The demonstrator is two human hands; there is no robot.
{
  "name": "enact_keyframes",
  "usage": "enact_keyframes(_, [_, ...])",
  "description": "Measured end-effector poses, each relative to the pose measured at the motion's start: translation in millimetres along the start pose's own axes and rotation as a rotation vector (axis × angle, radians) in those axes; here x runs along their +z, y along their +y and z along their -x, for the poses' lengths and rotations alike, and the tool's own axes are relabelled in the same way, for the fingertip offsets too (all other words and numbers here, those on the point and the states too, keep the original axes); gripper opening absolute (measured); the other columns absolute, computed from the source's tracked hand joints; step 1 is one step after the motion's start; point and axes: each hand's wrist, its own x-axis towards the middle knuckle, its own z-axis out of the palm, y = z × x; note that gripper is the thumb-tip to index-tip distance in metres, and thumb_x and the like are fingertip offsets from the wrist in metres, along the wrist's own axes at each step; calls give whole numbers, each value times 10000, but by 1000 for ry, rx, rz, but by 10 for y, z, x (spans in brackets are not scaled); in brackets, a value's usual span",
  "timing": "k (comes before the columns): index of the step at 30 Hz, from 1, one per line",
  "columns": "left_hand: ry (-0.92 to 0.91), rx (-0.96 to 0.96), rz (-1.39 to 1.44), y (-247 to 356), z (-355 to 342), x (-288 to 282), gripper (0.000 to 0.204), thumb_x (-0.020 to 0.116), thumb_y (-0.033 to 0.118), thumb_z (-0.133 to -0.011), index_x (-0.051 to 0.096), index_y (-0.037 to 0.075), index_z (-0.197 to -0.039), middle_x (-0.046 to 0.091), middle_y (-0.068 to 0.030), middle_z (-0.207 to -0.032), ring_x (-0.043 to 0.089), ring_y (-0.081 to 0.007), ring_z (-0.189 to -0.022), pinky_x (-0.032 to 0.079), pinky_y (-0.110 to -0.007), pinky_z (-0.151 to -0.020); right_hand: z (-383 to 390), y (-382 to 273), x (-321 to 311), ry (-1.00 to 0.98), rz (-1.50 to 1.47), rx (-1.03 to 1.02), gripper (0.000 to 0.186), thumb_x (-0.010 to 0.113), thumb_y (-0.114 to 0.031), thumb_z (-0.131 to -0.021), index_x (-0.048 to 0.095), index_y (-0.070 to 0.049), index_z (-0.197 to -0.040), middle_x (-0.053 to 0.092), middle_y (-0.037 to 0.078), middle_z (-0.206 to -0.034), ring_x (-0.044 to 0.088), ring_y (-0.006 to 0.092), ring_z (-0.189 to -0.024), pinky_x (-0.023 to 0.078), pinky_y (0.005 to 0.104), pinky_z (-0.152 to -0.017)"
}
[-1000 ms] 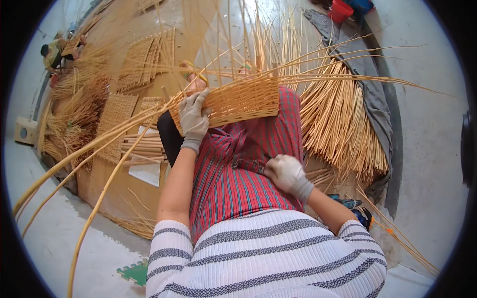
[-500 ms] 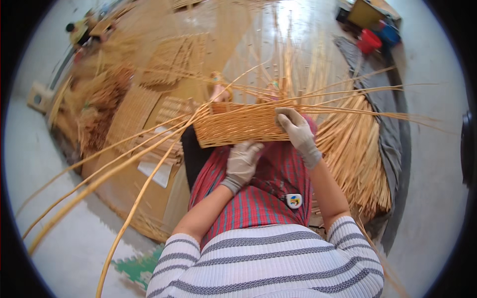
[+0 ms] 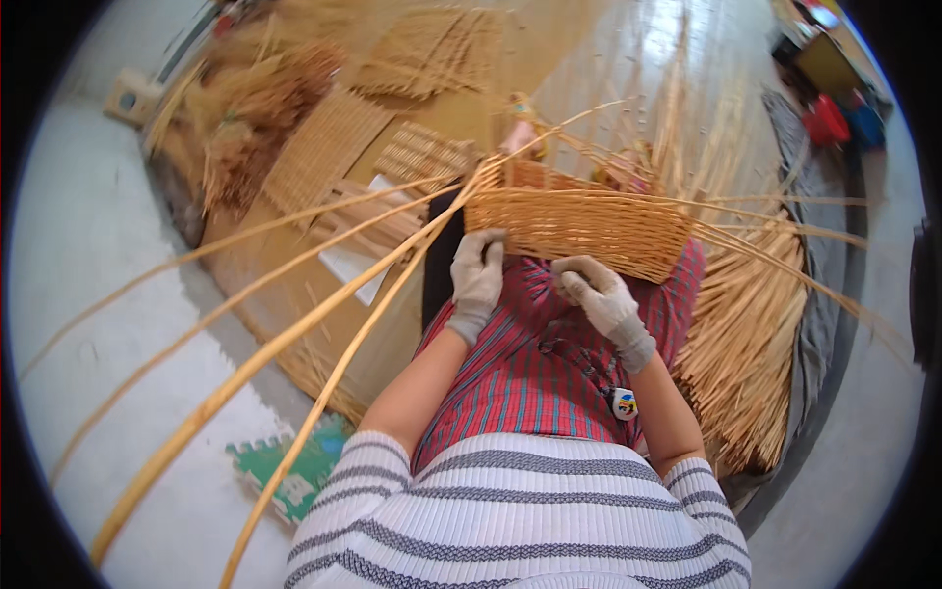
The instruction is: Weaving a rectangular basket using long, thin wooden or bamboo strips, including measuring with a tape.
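A partly woven wicker basket (image 3: 579,226) rests across my lap, with long loose rods (image 3: 294,339) fanning out from its corners. My left hand (image 3: 478,277), in a pale grey work glove, has curled its fingers against the lower left part of the basket's front wall. Just below the bottom edge, my right hand (image 3: 603,297), gloved the same way, is closed with thumb and fingertips together. Anything pinched in it is too small to make out. Under both hands lies red checked cloth (image 3: 510,398) covering my legs.
A large bundle of peeled rods (image 3: 751,344) lies on dark cloth at the right. Woven panels (image 3: 329,147) and a heap of brown twigs (image 3: 260,118) are at the left, by slatted pieces (image 3: 422,152). A red bucket (image 3: 824,120) stands far right; a green foam mat (image 3: 294,466) lies low left.
My right hand has left the basket's right upper rim and come down below its bottom edge. My left hand has shifted to the basket's left end. The whole view has swung leftward.
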Motion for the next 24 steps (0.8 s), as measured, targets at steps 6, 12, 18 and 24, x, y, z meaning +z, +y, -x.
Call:
enact_keyframes(6, [-170,190,-165,2,98,12,140,695,56,-963,771,83,-1078,738,-145,-1029,724,-347,-972,578,-422,-869,-71,48,-1,18,-42,26,330,605,-131,-1088,625,-26,-1400,709,53,-1117,666,121,-960,546,274,-831])
enact_keyframes(12, [-540,404,-301,196,285,187,176,698,78,-956,756,140,-1111,727,-103,-1019,715,-337,-963,577,-433,-834,-236,-201,-849,516,-48,-138,418,620,-181,-1102,560,-57,-1496,711,99,-1313,707,187,-1097,584,309,-885])
enact_keyframes(18, [-554,574,-93,622,105,693,143,706,99,-949,757,131,-1078,735,-89,-1041,724,-328,-978,580,-433,-847,-298,-149,-1311,650,-206,-264,374,580,-207,-1130,573,-81,-1482,683,80,-1349,671,245,-1269,557,353,-1000])
enact_keyframes(24, [-633,433,-50,646,54,744,151,697,101,-951,755,145,-1084,731,-94,-1103,727,-327,-1024,572,-448,-892,-288,-179,-1339,692,-409,-461,362,600,-139,-1100,578,-84,-1457,689,91,-1326,682,223,-1225,595,350,-940])
